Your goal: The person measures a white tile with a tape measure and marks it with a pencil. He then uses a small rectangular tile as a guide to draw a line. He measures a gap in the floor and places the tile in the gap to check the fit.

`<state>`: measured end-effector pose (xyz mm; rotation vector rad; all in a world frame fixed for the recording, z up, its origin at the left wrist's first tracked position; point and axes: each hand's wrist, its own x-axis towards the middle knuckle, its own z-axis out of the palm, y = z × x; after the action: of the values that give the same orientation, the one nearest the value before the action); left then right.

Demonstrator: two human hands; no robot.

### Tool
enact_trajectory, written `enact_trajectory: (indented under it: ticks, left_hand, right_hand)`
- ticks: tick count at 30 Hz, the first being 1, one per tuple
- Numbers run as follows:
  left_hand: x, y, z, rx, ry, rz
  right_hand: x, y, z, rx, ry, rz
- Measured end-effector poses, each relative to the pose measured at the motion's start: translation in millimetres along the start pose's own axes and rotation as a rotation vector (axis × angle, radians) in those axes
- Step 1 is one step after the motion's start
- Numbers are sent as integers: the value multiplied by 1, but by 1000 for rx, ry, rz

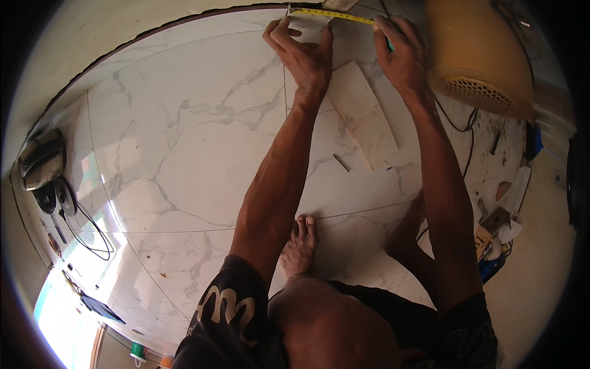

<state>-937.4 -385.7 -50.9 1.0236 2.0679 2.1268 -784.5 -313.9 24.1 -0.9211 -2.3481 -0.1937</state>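
At the far wall, a yellow tape measure blade (335, 15) stretches across a small white tile piece (310, 21). My left hand (302, 58) spans this piece, thumb on one side and fingers on the other, just below the blade's left end. My right hand (401, 55) is closed around the tape measure's case, of which only a bit of green shows between the fingers. A loose, dusty tile offcut (364, 117) lies on the floor between my forearms. Near its lower corner lies a short thin rod (342, 162).
A large tan tub-like container (479, 58) with a perforated patch stands at the far right, a black cable (471, 132) beside it. Marbled floor tiles (196, 141) spread to the left. A corded power tool (46, 163) rests by the left wall. Scraps and a box (482, 240) lie at right.
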Motion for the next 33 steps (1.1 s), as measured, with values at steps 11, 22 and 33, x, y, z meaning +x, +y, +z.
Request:
enact_trajectory:
  ticks: [11,22,33]
  left_hand:
    - [-1,2,-3,21,-36,18]
    - [1,3,-3,80,-63,37]
    - [0,7,-1,48,-66,4]
  right_hand:
    - [-7,-8,1,-105,30,-8]
    - [-13,-11,7,-33,32,57]
    - [-13,-9,5,-38,24,68]
